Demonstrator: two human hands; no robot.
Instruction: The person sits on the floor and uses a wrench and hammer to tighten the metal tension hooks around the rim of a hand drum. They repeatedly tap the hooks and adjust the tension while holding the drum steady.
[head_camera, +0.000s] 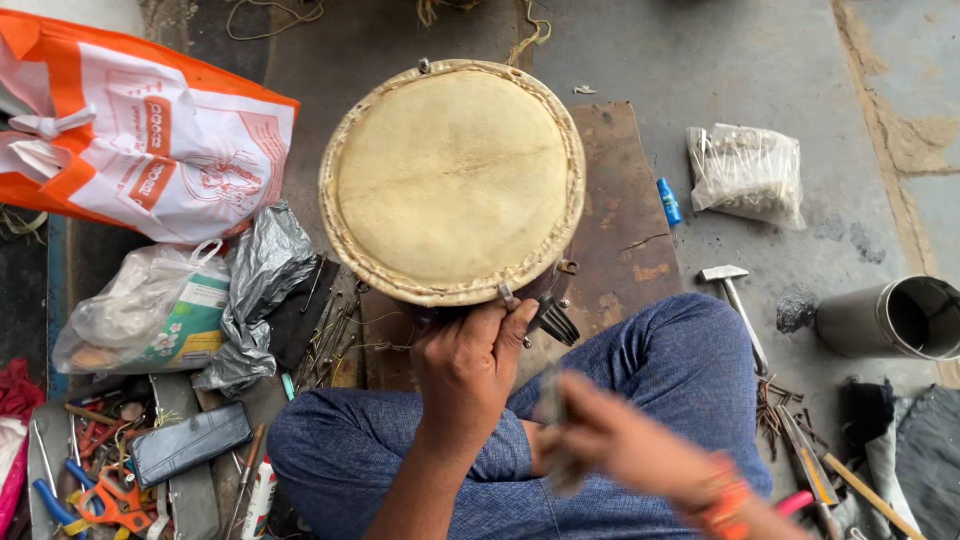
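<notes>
Left hand (468, 365), at lower centre of the frame, clamps its fingers on the near rim of the hide-topped drum (452, 178) standing at upper centre. Right hand (610, 440), lower right and motion-blurred, is closed around a greyish tool (553, 420) I cannot identify.

"What carries everything here?"

"A grey concrete floor (780, 70), cracked and stained. A brown board (620, 230) lies flat on it, with the drum (452, 180) standing on that."

"And to the right?"

"A hammer (735, 300), a clear bag of small parts (747, 175), a blue tube (668, 202) beside the board, a metal cylinder (895, 318) on its side, loose nails (772, 405)."

"Left?"

"An orange-and-white bag (140, 130), crumpled plastic bags (190, 300), a tray of tools (95, 470)."
</notes>
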